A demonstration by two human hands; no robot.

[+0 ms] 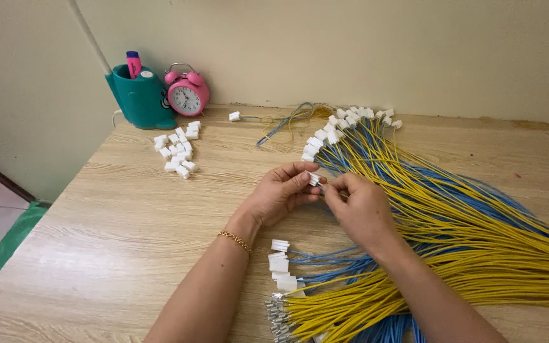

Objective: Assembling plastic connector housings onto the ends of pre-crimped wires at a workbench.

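Wooden table (128,216), connector (313,178) half-hidden by fingers (300,181)

Wire bundle (478,254) runs off the right and bottom edges.

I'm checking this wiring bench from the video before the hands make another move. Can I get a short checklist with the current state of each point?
1. Left hand pinches the white connector: ok.
2. Right hand meets the connector at its fingertips: ok.
3. Wire seated in the connector: cannot tell, fingers cover it.
4. Loose connectors piled within reach on the table: ok.
5. Yellow and blue wires lie untangled: not ok, they cross and overlap.
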